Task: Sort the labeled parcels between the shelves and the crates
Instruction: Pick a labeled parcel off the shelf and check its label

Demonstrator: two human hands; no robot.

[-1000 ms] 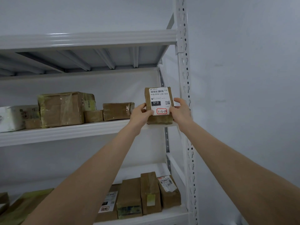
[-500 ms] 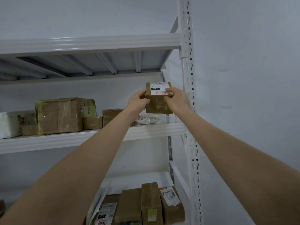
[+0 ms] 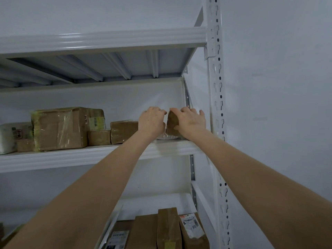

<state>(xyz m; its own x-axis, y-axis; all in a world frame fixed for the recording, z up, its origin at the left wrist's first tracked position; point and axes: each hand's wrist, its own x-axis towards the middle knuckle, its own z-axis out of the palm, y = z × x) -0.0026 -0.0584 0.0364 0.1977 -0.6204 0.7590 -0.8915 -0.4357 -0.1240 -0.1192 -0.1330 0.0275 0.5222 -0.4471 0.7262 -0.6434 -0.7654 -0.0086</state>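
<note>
Left hand (image 3: pixel 151 121), right hand (image 3: pixel 190 121) curled round parcel (image 3: pixel 171 125), upright at right end of shelf (image 3: pixel 89 156); resting or just above, cannot tell. Placing step, likely. Next: let go, draw back without tipping.

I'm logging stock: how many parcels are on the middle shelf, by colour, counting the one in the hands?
Brown cardboard parcels, held parcel included: 5
White bagged parcel: 1
Whitish flat packet under the held parcel: 1
Total: 7

Shelf (image 3: pixel 89 157) end — box (image 3: pixel 124 132) left, post (image 3: pixel 214 105) right
</note>
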